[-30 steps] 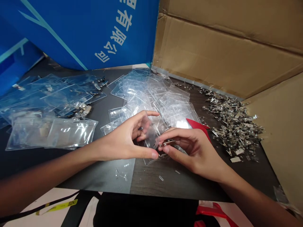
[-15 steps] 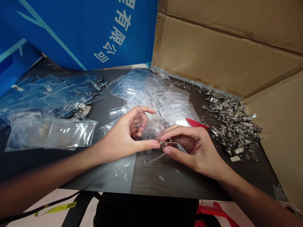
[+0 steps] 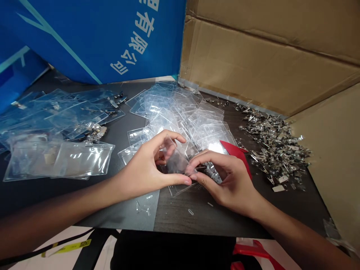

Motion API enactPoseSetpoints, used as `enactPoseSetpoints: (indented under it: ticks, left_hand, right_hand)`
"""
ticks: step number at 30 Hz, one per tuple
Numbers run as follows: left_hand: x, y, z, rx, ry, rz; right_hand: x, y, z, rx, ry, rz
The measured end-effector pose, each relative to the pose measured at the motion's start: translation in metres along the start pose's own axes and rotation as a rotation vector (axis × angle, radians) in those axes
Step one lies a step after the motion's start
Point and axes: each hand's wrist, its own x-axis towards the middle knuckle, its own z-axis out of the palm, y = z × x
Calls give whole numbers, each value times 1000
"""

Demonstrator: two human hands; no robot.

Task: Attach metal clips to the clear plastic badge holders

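We grip clear vinyl badge holder (image 3: pixel 176 164) in half-curled left hand (image 3: pixel 143 168), between thumb and fingers, holder tilted. Right hand (image 3: pixel 227 183) pinches nearly shut at holder edge on metal badge clip (image 3: pixel 200 168), clip mostly hidden by fingers. Loose clip pile (image 3: pixel 277 148) well right; holder heap (image 3: pixel 182 112) behind.

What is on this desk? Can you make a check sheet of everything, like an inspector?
surface: dark desk, wood-patterned on the right.
job's things: clear plastic badge holder; small metal clip, mostly hidden by fingers.
clutter: heap of clear holders; pile of metal clips; red card; small clear bits.
hands: left hand pinches the holder; right hand pinches the clip at the holder's edge.
cables: nothing seen.
surroundings: blue printed board; cardboard sheets; black-and-yellow strap below the desk.
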Motion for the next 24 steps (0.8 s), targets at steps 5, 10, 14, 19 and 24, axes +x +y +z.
enactPoseSetpoints:
  ticks: [5,10,14,19,24]
  left_hand:
    - [-2,-2,1,48,0,20]
    - [-2,-6,-5,137,14,43]
    - [4,-1,-26,347,72,70]
    - [19,17,-71,855,195,-21]
    - [23,30,-115,1222,380,-173]
  right_hand:
    - [0,-5,-1,-45,-23,36]
    - [3,-2,0,-44,24,29]
    - [15,7,-23,-230,52,35]
    - [29,22,-80,-855,275,237]
    - [27,21,-111,-1089,217,471]
